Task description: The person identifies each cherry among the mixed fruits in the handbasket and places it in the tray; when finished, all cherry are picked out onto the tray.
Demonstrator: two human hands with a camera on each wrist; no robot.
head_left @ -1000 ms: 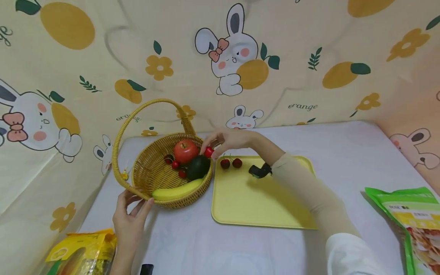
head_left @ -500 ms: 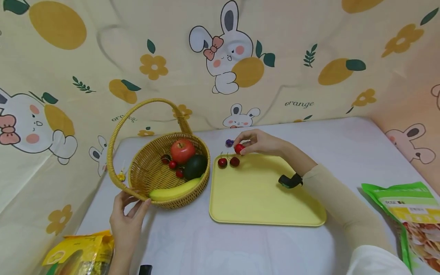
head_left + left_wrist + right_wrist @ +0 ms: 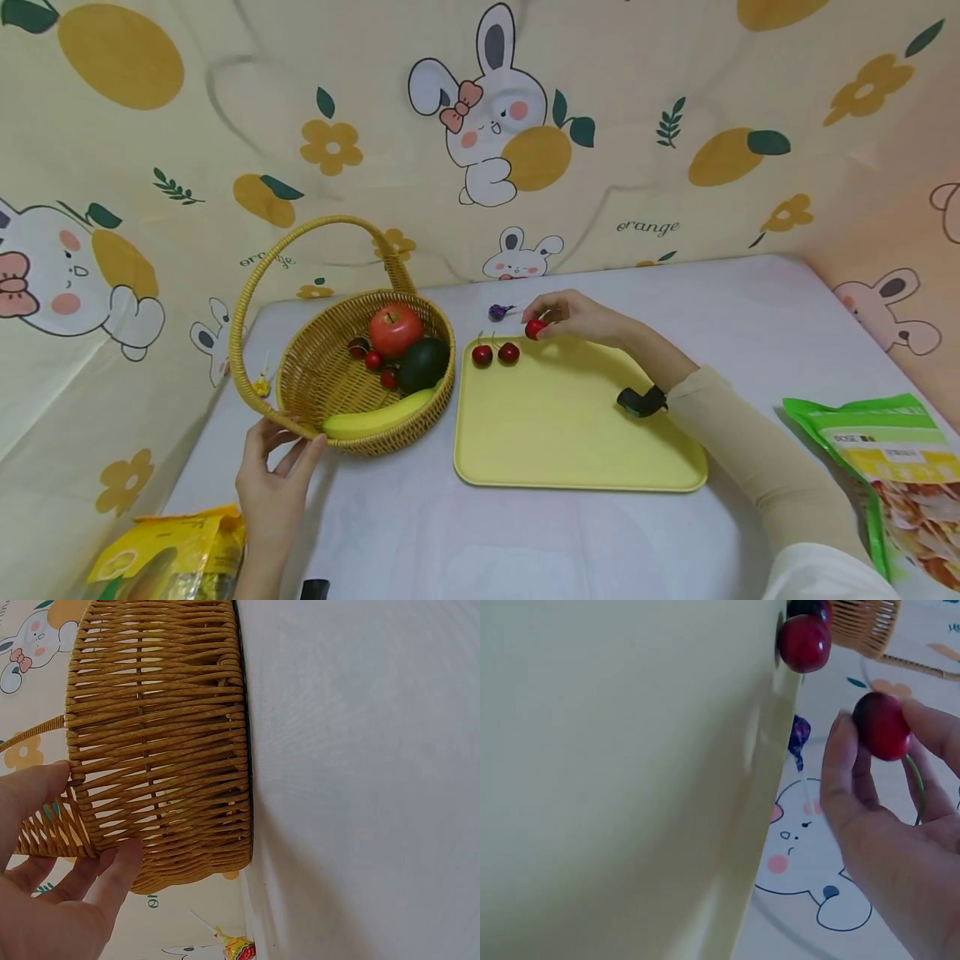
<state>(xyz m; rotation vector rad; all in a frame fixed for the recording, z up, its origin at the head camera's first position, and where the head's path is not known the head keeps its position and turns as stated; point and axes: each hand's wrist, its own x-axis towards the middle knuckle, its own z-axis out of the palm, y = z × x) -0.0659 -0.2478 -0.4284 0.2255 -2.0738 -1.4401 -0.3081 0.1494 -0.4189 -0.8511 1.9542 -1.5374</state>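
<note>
- Rabbit-print cloth (image 3: 637,83) stood behind a white table (image 3: 525,542).
- The left hand (image 3: 273,483) gripped the basket (image 3: 315,379) at its rim, beside the handle.
- The right hand (image 3: 581,317) pinched a red cherry (image 3: 536,329) near the yellow tray's (image 3: 570,433) far edge.
- Two other cherries (image 3: 508,353) lay on the tray, toward the basket.

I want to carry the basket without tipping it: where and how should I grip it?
Probably the top of its handle, from above, curling round it: the slender arch rises over the open basket, and nothing touches that stretch. The left hand holds lower, at the near side.
</note>
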